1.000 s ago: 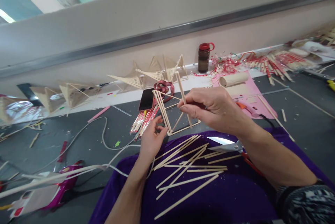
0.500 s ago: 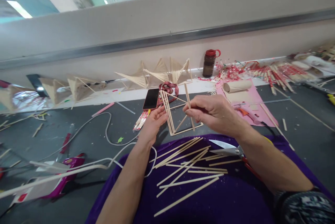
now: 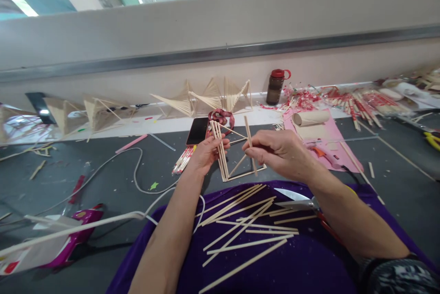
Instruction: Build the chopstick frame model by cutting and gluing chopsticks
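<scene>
A small frame of wooden sticks [image 3: 245, 174] stands over the dark table, several sticks fanned close together along its left side. Around those fanned sticks my left hand [image 3: 206, 152] is closed, fingertips showing on their right side. My right hand [image 3: 275, 149] pinches a loose wooden stick [image 3: 246, 124] between thumb and fingers, holding it nearly upright at the frame's right side. Whether this stick touches the frame I cannot tell. Closer to me, several loose wooden sticks [image 3: 240, 264] lie scattered on purple cloth [image 3: 292, 271], with scissors [image 3: 299, 201] partly under my right forearm.
Finished stick structures [image 3: 206, 97] line the wall beside a red-lidded bottle [image 3: 275, 86]. A phone [image 3: 198, 130] lies behind my left hand. At right a pink glue gun [image 3: 325, 154] rests on pink paper; at left are a magenta-and-white tool [image 3: 68, 241] and a white cable [image 3: 139, 179].
My left hand has closed around the fanned sticks, its fingers now reaching past them. My right hand still holds its stick, with little movement.
</scene>
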Demonstrator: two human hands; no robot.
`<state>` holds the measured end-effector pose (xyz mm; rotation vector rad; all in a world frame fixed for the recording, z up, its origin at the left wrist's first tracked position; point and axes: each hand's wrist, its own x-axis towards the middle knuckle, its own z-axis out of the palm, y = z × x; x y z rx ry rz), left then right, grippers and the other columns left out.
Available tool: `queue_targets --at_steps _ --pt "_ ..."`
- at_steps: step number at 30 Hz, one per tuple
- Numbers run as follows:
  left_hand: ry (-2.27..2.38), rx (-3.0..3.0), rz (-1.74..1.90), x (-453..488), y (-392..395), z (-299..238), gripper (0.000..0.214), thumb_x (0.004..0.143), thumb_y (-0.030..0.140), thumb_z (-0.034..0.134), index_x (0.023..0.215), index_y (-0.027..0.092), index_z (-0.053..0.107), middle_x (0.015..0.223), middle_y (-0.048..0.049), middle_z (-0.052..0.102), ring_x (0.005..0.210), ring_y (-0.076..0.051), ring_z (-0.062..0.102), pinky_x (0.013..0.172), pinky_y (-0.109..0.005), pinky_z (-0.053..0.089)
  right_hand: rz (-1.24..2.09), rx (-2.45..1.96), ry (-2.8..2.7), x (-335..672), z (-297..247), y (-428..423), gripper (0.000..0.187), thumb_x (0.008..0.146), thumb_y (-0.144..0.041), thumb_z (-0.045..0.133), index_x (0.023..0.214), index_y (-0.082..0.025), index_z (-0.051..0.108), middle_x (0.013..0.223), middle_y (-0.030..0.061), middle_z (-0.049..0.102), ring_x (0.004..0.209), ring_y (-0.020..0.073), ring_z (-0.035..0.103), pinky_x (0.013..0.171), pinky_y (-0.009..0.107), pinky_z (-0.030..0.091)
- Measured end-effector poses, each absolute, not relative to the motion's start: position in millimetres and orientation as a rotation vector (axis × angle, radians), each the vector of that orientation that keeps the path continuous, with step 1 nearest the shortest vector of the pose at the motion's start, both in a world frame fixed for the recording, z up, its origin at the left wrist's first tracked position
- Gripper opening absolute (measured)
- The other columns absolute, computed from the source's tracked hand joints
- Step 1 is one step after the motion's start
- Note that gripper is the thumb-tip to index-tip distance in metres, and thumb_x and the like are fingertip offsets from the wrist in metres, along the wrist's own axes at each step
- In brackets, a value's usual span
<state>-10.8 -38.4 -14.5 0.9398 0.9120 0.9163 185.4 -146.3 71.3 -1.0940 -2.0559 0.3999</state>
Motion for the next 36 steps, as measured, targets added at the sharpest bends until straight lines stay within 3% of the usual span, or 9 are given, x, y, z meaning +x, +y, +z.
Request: queue_targets --at_steps 6,12,17,20,23,28,36 --pt "0.884 0.977 0.914 -12 -34 -15 0.034 0.068 0.028 0.069 0.099 0.016 0.063 0.083 -0.0046 0.068 0.073 -0.015 0.064 0.065 -0.025 0.048 0.459 -1.159 -1.980 184 57 -140 0.016 0.086 -0.026 0.049 0.084 -0.016 0.061 0.064 -0.0019 0.057 0.054 0.0069 0.048 0.053 0.021 0.032" --pt "0.915 1.165 0.904 -17 -36 -11 0.035 0.069 0.034 0.067 0.098 0.015 0.063 0.093 -0.0087 0.068 0.082 -0.016 0.064 0.072 -0.027 0.046 0.569 -1.181 -1.909 180 43 -135 0.016 0.083 -0.027 0.053 0.096 -0.019 0.056 0.071 -0.0019 0.059 0.056 0.0071 0.050 0.053 0.022 0.036" --pt "1.112 1.471 0.824 -32 -40 4 0.033 0.068 0.038 0.064 0.090 0.014 0.068 0.083 -0.0070 0.070 0.075 -0.017 0.063 0.068 -0.027 0.045 0.639 -1.160 -1.897 179 43 -136 0.017 0.084 -0.031 0.053 0.094 -0.018 0.057 0.070 -0.0018 0.058 0.055 0.0072 0.051 0.052 0.021 0.038" --pt "1.314 1.627 0.934 -44 -40 15 0.030 0.063 0.037 0.065 0.084 0.015 0.070 0.075 -0.0048 0.070 0.070 -0.018 0.063 0.064 -0.026 0.045 0.674 -1.152 -1.915 178 45 -136 0.017 0.085 -0.031 0.051 0.093 -0.017 0.057 0.070 -0.0018 0.058 0.054 0.0066 0.052 0.050 0.020 0.039" --pt "1.369 1.691 1.165 -47 -38 26 0.032 0.065 0.035 0.063 0.091 0.016 0.068 0.080 -0.0045 0.070 0.071 -0.017 0.063 0.064 -0.026 0.047 0.694 -1.138 -1.953 177 45 -137 0.015 0.087 -0.028 0.048 0.093 -0.017 0.057 0.071 -0.0017 0.059 0.053 0.0060 0.053 0.051 0.020 0.040" --pt "1.233 1.745 1.343 -32 -40 44 0.031 0.068 0.030 0.063 0.095 0.016 0.067 0.089 -0.0050 0.069 0.077 -0.015 0.061 0.068 -0.026 0.048 0.763 -1.093 -1.978 172 45 -136 0.017 0.089 -0.024 0.042 0.097 -0.017 0.056 0.074 -0.0011 0.061 0.055 0.0056 0.055 0.053 0.019 0.044" --pt "0.757 1.774 0.910 -10 -84 64 0.022 0.075 0.030 0.062 0.092 0.019 0.070 0.094 -0.0056 0.067 0.078 -0.015 0.060 0.066 -0.025 0.047 0.824 -1.044 -1.978 168 45 -137 0.020 0.091 -0.029 0.040 0.095 -0.018 0.057 0.073 -0.0018 0.059 0.056 0.0061 0.055 0.054 0.019 0.044"
